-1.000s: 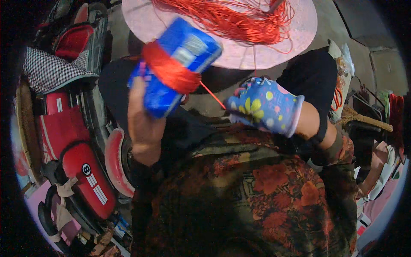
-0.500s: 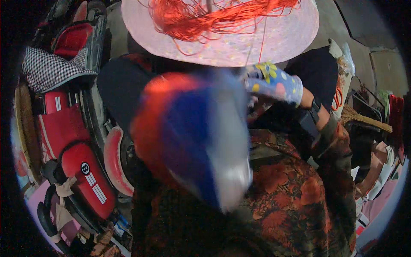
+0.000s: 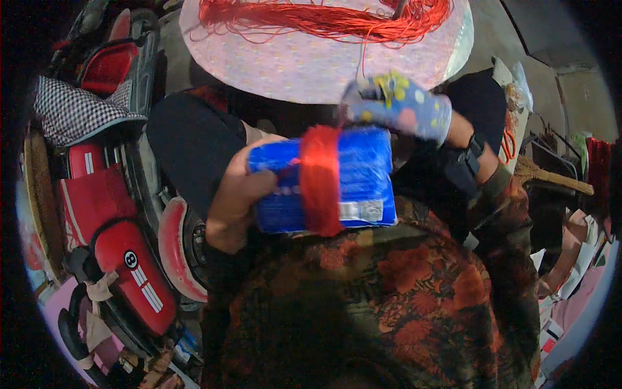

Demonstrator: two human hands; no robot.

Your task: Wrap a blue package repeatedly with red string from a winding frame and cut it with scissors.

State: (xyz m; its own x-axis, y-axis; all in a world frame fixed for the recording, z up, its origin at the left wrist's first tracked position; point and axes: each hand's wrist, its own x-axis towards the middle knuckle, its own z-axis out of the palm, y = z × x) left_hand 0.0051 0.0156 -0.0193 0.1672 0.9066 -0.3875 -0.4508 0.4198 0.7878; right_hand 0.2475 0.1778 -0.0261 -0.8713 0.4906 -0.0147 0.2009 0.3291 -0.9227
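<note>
Left hand grips the blue package in front of the chest, fingers closed on its left end, probably to keep it steady; red thread circles its middle; a pale label sits at its lower right; gloved right hand, blurred, fingers unclear, hangs above it under the pink round tray.

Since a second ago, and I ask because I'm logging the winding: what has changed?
The left hand has turned the blue packet from tilted to lying sideways, its red thread band now upright. The gloved right hand has risen toward the pink tray. The left hand's grip, the loose red thread and the red toy car are unchanged.
</note>
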